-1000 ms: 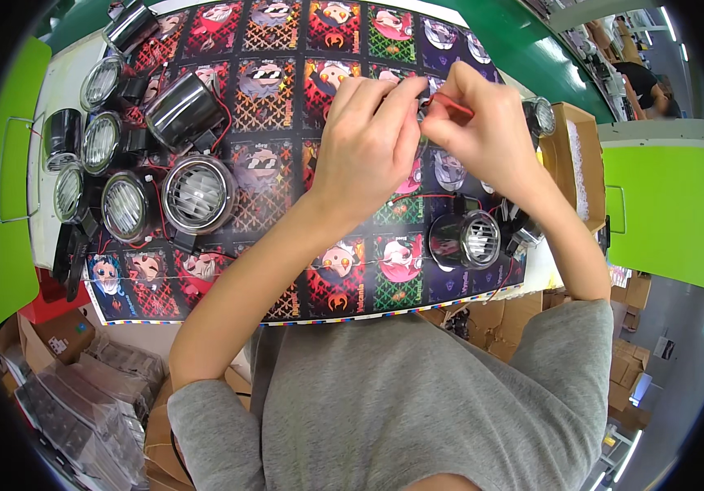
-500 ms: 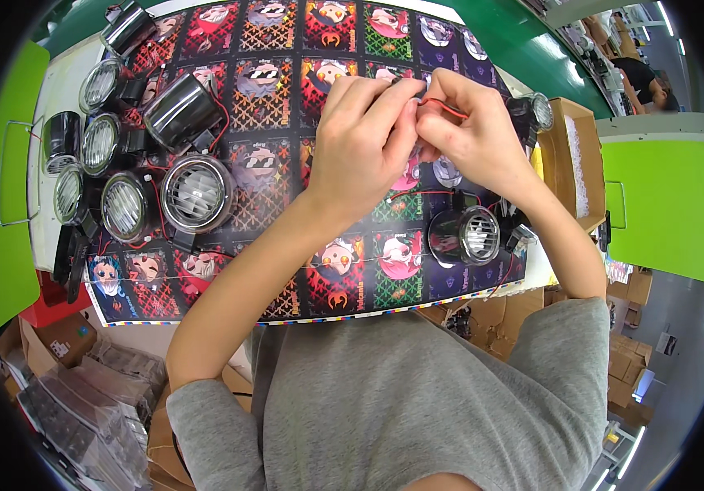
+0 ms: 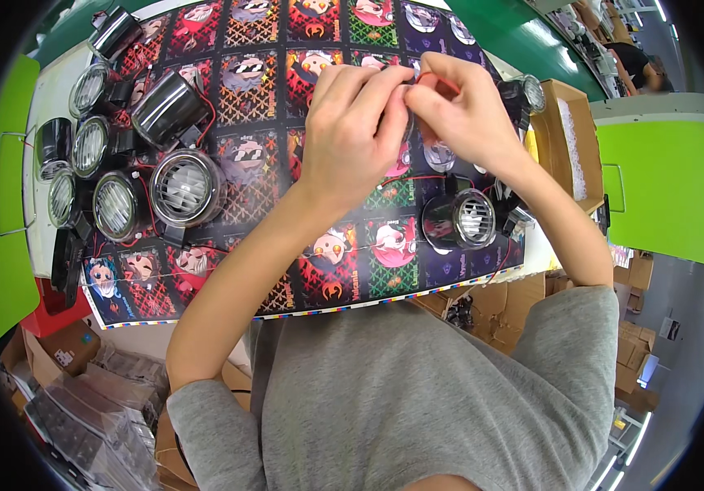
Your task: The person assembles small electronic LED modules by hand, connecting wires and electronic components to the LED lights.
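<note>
Bare printed mat point(image 3: 286, 106) between left lamp cluster point(image 3: 123, 176) and hands.

A thin red wire point(image 3: 442, 82) is sticking out between both hands' fingertips, held up above the bench, mostly hidden by fingers.

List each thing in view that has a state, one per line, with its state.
Left hand: fingertips pinched on a thin red wire.
Right hand: pinching the same wire.
Round black lamp with slatted lens: lying loose near the right forearm.
Cluster of round black lamps: grouped at left, untouched.
Brown cardboard box: open.
</note>
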Demonstrator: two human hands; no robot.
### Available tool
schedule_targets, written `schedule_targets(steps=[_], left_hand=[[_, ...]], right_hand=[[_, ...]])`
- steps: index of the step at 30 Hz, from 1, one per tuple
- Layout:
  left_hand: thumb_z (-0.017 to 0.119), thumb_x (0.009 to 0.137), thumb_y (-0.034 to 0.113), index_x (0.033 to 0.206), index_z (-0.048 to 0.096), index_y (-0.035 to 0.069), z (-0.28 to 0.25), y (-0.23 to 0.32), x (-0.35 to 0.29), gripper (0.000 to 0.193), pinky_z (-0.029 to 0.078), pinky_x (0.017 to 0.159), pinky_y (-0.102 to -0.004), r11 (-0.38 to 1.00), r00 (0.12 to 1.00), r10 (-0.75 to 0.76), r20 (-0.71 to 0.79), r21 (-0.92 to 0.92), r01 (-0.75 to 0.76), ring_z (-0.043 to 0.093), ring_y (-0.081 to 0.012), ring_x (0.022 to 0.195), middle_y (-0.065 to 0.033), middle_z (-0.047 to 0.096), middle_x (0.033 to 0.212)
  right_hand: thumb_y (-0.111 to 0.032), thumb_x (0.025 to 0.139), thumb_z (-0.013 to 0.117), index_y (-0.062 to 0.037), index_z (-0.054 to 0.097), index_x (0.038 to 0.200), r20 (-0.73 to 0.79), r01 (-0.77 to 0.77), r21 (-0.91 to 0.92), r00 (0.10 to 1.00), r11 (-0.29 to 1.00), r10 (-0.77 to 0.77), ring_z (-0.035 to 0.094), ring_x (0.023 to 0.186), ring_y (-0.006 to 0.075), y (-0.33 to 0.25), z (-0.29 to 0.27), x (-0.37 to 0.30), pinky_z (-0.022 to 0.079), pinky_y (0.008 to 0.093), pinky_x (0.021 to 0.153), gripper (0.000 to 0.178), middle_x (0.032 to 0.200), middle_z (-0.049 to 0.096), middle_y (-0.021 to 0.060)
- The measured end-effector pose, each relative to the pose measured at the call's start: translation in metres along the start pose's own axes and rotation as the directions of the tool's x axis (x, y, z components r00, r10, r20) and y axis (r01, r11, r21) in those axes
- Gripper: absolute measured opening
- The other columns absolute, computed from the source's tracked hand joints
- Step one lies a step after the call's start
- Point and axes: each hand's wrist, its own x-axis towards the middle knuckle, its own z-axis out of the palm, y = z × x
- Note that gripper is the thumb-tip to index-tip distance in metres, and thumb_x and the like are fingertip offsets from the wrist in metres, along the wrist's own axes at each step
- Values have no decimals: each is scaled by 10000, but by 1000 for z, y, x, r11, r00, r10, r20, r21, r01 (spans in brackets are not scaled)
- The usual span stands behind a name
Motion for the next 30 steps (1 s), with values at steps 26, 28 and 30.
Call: schedule_targets(steps=[26, 28, 30], left_hand=[[586, 761, 5, 918, 595, -11, -22, 3, 19, 159, 431, 675, -195, 634, 766, -373, 523, -459, 622, 530, -53, 756, -12, 603, 876], [563, 749, 14, 951, 595, -4, -29, 17, 21, 206, 431, 700, -208, 600, 683, -401, 611, -388, 700, 533, -70, 788, -36, 611, 899], [550, 745, 12, 1083, 594, 5, -34, 27, 18, 341, 427, 749, -224, 615, 676, -359, 644, -381, 690, 538, -85, 828, -69, 620, 954]], right_hand=[[-134, 809, 596, 22, 611, 900, -291, -431, -458, 899, 778, 327, 572, 662, 131, 153, -197, -115, 463, 274, 595, 182, 767, 625, 79], [-138, 794, 611, 26, 593, 835, -198, -471, -362, 882, 805, 427, 561, 628, 150, 165, -188, -123, 450, 286, 572, 170, 734, 617, 97], [-135, 784, 619, 33, 574, 818, -189, -356, -452, 934, 818, 302, 549, 616, 154, 176, -183, -121, 443, 294, 575, 177, 689, 601, 115]])
